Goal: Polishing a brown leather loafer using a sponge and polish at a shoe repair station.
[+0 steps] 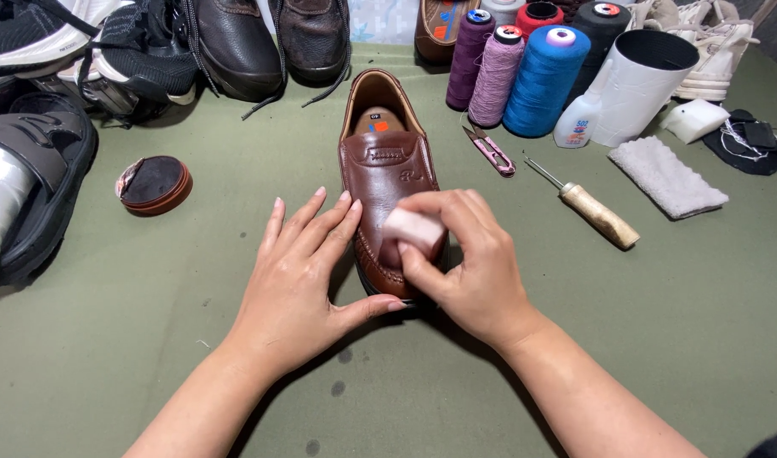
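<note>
A brown leather loafer lay on the green table, toe toward the person. The left hand, fingers spread open, steadied its side, while the right hand gripped a pale sponge block pressed against the toe. Thread spools stood behind.

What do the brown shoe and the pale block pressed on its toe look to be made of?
Brown loafer: likely smooth leather, with a soft sheen, stitched seams and an embossed strap. Pale block in the right hand: probably sponge or foam, matte with rounded edges.
</note>
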